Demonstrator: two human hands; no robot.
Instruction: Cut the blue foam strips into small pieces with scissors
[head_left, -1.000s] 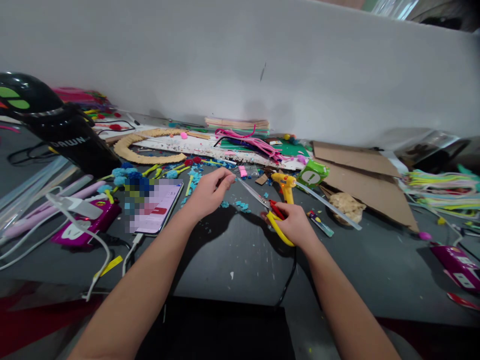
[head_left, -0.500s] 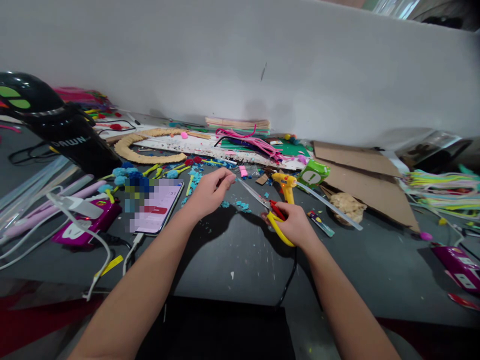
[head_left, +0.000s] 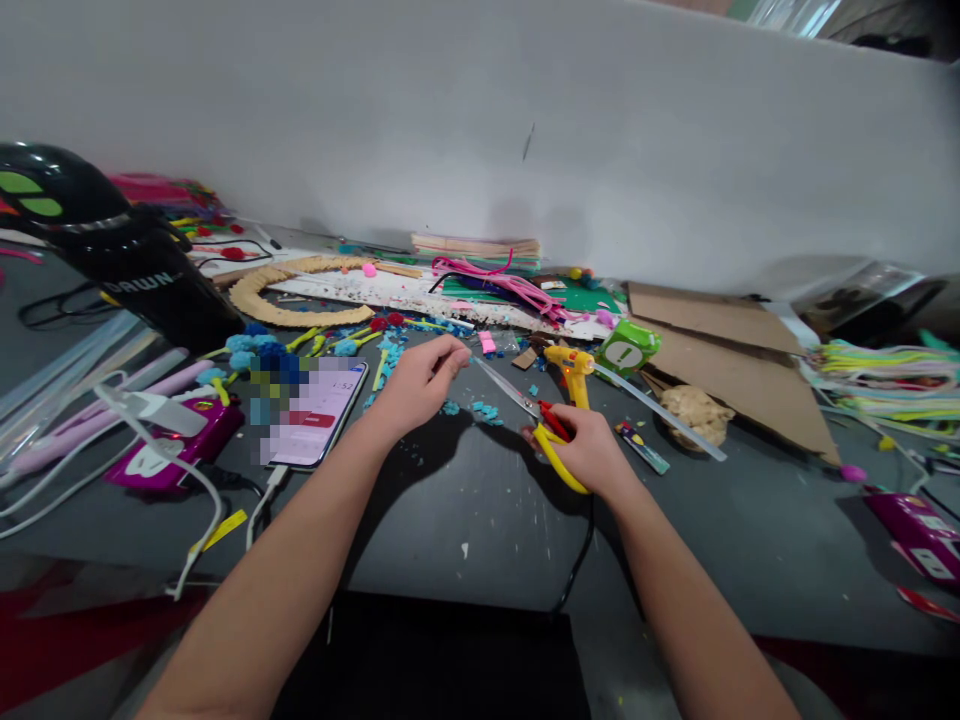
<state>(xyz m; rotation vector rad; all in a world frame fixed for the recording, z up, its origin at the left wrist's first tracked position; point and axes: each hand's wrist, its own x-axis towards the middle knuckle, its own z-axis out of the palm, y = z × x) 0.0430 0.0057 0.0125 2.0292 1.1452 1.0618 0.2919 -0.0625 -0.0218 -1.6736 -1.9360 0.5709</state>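
My right hand (head_left: 589, 450) is wrapped round the yellow and red handles of a pair of scissors (head_left: 517, 395), whose blades point up and left. At their tip, the fingers of my left hand (head_left: 429, 378) are pinched together. What the left fingers hold, if anything, is too small to make out. Below the blades lie small light-blue snippets (head_left: 486, 411) on the grey table (head_left: 480, 540). Just beyond my right hand stands a yellow glue gun (head_left: 574, 372) with a clear glue stick (head_left: 660, 410) sticking out of its back.
On the left are a phone (head_left: 322, 420) with a cable, a purple power strip (head_left: 176, 450) and a black bottle (head_left: 150, 260). Behind lie pink pipe cleaners (head_left: 510, 285) and a beige ring (head_left: 300, 315). Cardboard (head_left: 735, 370) and another purple strip (head_left: 919, 540) are on the right.
Both hands and the scissors stay in nearly the same place. The clock on the phone's screen now shows a different minute.
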